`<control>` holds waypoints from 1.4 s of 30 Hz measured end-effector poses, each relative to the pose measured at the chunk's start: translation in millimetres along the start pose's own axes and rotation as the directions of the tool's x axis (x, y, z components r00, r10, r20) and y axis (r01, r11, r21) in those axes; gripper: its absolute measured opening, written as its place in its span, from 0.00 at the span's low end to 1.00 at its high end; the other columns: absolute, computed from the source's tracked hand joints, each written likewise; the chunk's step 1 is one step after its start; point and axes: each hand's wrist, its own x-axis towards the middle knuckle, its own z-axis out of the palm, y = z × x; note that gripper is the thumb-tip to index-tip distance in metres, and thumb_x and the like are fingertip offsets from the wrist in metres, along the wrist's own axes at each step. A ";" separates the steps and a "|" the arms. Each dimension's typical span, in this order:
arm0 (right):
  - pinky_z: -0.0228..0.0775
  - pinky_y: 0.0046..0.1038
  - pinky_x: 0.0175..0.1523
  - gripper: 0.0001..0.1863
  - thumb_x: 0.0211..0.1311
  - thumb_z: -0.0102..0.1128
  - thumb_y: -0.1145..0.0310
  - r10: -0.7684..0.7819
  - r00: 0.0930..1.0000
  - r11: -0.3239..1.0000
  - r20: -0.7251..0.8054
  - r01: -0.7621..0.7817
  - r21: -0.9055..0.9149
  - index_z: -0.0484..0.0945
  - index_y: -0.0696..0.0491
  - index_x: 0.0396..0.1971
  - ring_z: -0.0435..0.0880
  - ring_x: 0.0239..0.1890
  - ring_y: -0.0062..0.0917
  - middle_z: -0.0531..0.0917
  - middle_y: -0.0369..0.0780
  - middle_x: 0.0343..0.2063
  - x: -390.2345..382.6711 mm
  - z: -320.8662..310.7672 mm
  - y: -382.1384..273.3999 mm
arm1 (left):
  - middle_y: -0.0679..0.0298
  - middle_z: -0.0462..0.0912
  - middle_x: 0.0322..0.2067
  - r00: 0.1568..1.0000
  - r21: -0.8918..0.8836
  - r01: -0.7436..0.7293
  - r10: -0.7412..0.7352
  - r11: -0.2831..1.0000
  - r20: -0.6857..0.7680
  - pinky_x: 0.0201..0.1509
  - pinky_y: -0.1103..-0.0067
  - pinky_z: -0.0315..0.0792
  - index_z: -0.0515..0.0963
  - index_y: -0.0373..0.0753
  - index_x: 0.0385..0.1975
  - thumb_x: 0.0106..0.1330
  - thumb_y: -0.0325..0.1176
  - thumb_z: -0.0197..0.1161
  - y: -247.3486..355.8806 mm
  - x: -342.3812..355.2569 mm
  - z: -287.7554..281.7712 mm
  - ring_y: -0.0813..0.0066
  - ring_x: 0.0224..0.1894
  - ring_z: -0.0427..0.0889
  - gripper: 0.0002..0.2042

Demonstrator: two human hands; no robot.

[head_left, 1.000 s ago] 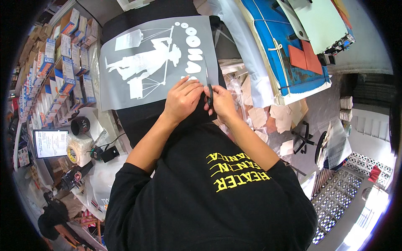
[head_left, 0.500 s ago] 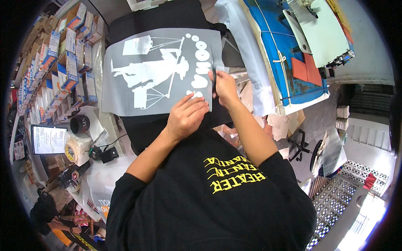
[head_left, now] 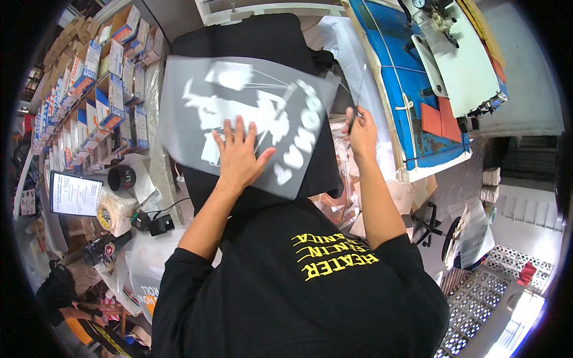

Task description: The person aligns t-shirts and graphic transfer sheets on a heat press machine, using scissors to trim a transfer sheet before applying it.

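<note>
A translucent grey film sheet (head_left: pixel 185 128) with a white printed figure and white letters lies tilted over black fabric (head_left: pixel 239 37). My left hand (head_left: pixel 242 158) rests flat on the print with its fingers spread. To the right of the sheet, my right hand (head_left: pixel 363 132) grips a pair of scissors (head_left: pixel 354 114) by the dark handles. Their thin blades point away from me, apart from the film. The handles are partly hidden by my fingers.
Open cardboard boxes (head_left: pixel 110 98) line the left side. A tape roll (head_left: pixel 113 212), a dark mug (head_left: pixel 122 177) and a black adapter with a cord (head_left: pixel 160 225) are nearby. At right stands a press with a blue bed (head_left: pixel 391 77). Paper scraps (head_left: pixel 412 194) lie below it. Another person shows at lower left.
The film sheet has turned clockwise. My left hand has moved from its near right edge to lie flat on the print. My right hand has drawn the scissors away to the right.
</note>
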 end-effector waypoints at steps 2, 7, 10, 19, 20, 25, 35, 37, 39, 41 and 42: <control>0.71 0.21 0.21 0.21 0.69 0.57 0.69 -0.018 0.999 0.999 0.048 0.016 0.047 0.71 0.59 0.59 0.82 0.24 0.19 0.80 0.37 0.26 -8.2 -28.5 24.7 | 0.45 0.60 0.69 0.989 -0.052 -0.137 0.140 0.989 0.050 0.70 0.37 0.34 0.72 0.36 0.60 0.65 0.61 0.55 -8.9 6.8 0.0 0.39 0.74 0.48 0.34; 0.71 0.19 0.23 0.20 0.69 0.52 0.75 0.152 0.963 0.988 0.220 -0.143 -0.056 0.69 0.59 0.60 0.80 0.23 0.18 0.77 0.34 0.25 -72.3 -57.8 40.5 | 0.60 0.63 0.69 0.965 0.031 -0.246 0.242 0.969 0.099 0.70 0.34 0.32 0.78 0.44 0.53 0.61 0.51 0.65 -50.1 42.4 -19.7 0.45 0.75 0.46 0.24; 0.71 0.18 0.25 0.21 0.69 0.56 0.71 0.212 0.862 0.963 0.461 -0.265 0.053 0.70 0.55 0.60 0.80 0.26 0.18 0.78 0.34 0.28 -118.9 -74.5 58.2 | 0.61 0.62 0.70 0.968 0.036 -0.241 0.238 0.970 0.076 0.70 0.35 0.35 0.77 0.48 0.56 0.60 0.45 0.68 -83.6 66.8 -20.3 0.47 0.75 0.49 0.24; 0.70 0.19 0.30 0.24 0.69 0.60 0.62 0.249 0.700 0.901 0.670 -0.421 0.106 0.69 0.54 0.61 0.79 0.29 0.18 0.78 0.35 0.32 -169.0 -33.8 80.8 | 0.60 0.72 0.63 0.891 -0.320 -0.439 0.452 0.840 -0.035 0.74 0.49 0.48 0.78 0.43 0.53 0.52 0.37 0.75 -15.6 46.1 -8.7 0.55 0.71 0.63 0.26; 0.70 0.19 0.30 0.24 0.70 0.60 0.61 0.255 0.725 0.892 0.640 -0.432 0.134 0.69 0.54 0.61 0.79 0.29 0.18 0.77 0.35 0.32 -170.5 -23.8 80.0 | 0.60 0.73 0.62 0.878 -0.356 -0.456 0.477 0.815 -0.035 0.74 0.49 0.48 0.78 0.43 0.52 0.51 0.36 0.76 -2.1 39.2 -5.4 0.55 0.71 0.63 0.26; 0.71 0.19 0.30 0.25 0.70 0.60 0.61 0.284 0.761 0.863 0.583 -0.468 0.191 0.67 0.54 0.62 0.79 0.29 0.18 0.77 0.35 0.33 -182.6 -9.5 65.9 | 0.61 0.74 0.60 0.871 -0.367 -0.457 0.490 0.810 -0.004 0.74 0.51 0.51 0.78 0.41 0.49 0.50 0.34 0.76 29.0 21.8 7.2 0.56 0.70 0.64 0.25; 0.63 0.15 0.37 0.24 0.67 0.64 0.63 0.213 0.728 0.945 0.651 -0.324 0.052 0.71 0.55 0.59 0.71 0.33 0.11 0.74 0.30 0.32 -211.7 -26.6 94.0 | 0.62 0.75 0.58 0.865 -0.375 -0.487 0.495 0.788 -0.084 0.73 0.51 0.53 0.78 0.40 0.47 0.53 0.36 0.74 27.7 20.4 17.2 0.56 0.68 0.67 0.21; 0.63 0.16 0.40 0.23 0.66 0.65 0.65 0.221 0.743 0.911 0.631 -0.389 0.139 0.72 0.56 0.57 0.71 0.34 0.11 0.74 0.30 0.33 -219.5 -20.9 92.3 | 0.63 0.76 0.57 0.867 -0.380 -0.485 0.489 0.787 -0.094 0.72 0.50 0.53 0.79 0.41 0.47 0.53 0.36 0.74 27.6 20.3 16.7 0.56 0.67 0.67 0.21; 0.64 0.16 0.40 0.23 0.66 0.65 0.65 0.197 0.781 0.944 0.593 -0.314 0.101 0.72 0.56 0.57 0.71 0.35 0.11 0.74 0.30 0.34 -225.4 -28.1 85.0 | 0.64 0.77 0.56 0.863 -0.380 -0.495 0.492 0.782 -0.114 0.72 0.51 0.55 0.79 0.41 0.44 0.53 0.36 0.74 27.2 19.8 17.2 0.57 0.67 0.68 0.19; 0.66 0.17 0.39 0.24 0.65 0.66 0.64 0.192 0.800 0.933 0.569 -0.328 0.146 0.72 0.56 0.57 0.74 0.33 0.13 0.76 0.31 0.32 -225.7 -28.2 91.6 | 0.66 0.80 0.53 0.853 -0.373 -0.516 0.502 0.771 -0.142 0.72 0.51 0.56 0.81 0.41 0.41 0.54 0.35 0.73 25.8 18.6 19.1 0.58 0.66 0.70 0.15; 0.67 0.18 0.39 0.24 0.65 0.66 0.63 0.210 0.795 0.921 0.569 -0.356 0.158 0.72 0.56 0.57 0.74 0.32 0.14 0.76 0.31 0.31 -222.1 -26.6 88.8 | 0.66 0.81 0.50 0.836 -0.365 -0.544 0.526 0.756 -0.157 0.72 0.53 0.57 0.81 0.41 0.39 0.54 0.34 0.73 24.9 17.2 20.7 0.60 0.64 0.71 0.13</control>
